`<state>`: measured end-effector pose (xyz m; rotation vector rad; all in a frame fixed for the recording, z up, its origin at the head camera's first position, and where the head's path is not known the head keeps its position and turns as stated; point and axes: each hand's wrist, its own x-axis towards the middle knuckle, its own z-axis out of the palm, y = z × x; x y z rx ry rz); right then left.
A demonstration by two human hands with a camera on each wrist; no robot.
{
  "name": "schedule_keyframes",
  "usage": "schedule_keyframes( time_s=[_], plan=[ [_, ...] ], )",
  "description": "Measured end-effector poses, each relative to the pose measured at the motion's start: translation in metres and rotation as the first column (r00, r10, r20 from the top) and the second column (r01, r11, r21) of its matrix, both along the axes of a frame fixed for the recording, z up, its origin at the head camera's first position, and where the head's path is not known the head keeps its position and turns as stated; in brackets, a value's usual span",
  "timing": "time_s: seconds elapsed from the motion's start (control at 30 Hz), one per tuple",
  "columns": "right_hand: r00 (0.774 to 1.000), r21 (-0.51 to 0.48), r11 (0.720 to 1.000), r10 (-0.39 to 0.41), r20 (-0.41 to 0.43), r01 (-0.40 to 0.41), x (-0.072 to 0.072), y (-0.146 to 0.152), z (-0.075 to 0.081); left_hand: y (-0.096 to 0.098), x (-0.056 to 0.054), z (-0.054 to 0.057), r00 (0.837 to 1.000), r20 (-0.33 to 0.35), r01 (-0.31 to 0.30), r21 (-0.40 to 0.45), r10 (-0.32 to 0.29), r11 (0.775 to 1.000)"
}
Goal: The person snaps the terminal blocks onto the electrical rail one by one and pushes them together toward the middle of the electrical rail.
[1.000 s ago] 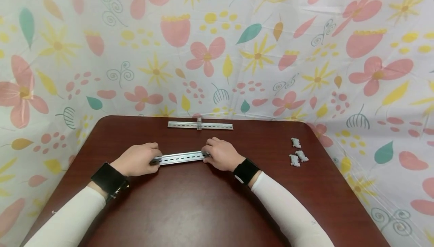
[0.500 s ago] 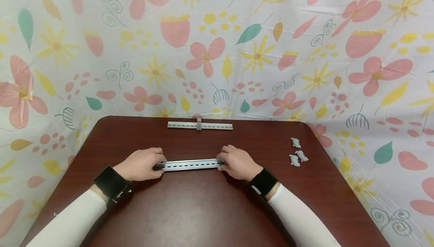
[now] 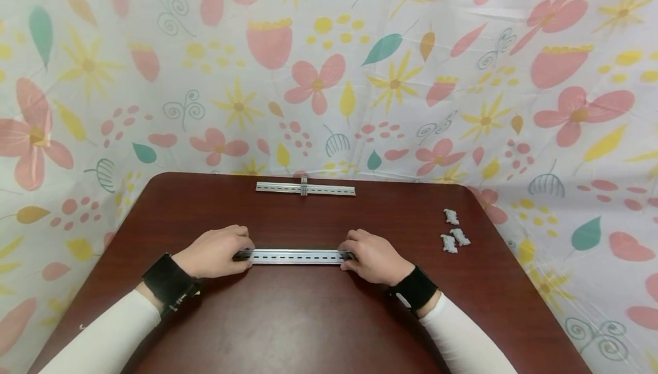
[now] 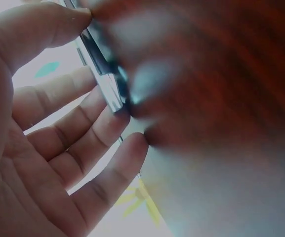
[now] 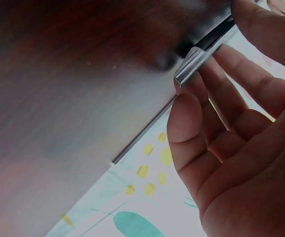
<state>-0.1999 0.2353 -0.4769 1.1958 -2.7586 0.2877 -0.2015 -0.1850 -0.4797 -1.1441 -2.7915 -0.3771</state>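
Observation:
A slotted metal DIN rail lies level across the middle of the table, a hand at each end. My left hand grips its left end, thumb on the near edge and fingers on the far edge. At the right end, my right hand holds it the same way. The left wrist view shows the rail's cut end between thumb and fingertips. In the right wrist view the other end sits between the thumb and curled fingers, close over the tabletop.
Near the table's back edge lies a second DIN rail with several narrow grey pieces clipped across it. Three loose grey terminal-block-like pieces lie at the right. A flower-patterned curtain hangs behind the brown table.
The right hand has moved right and toward me, sliding out to the rail's end. The rail has come nearer and turned from slanted to level; the left hand shifted slightly nearer.

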Motion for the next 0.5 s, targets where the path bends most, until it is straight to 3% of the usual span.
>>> schedule_keyframes(
  time_s=[0.5],
  plan=[
    [0.997, 0.007, 1.0, -0.007, 0.078, 0.007, 0.0042, 0.0031, 0.0066, -0.0001, 0.0026, 0.0022, 0.999, 0.048, 0.001, 0.04, -0.003, 0.999]
  ],
)
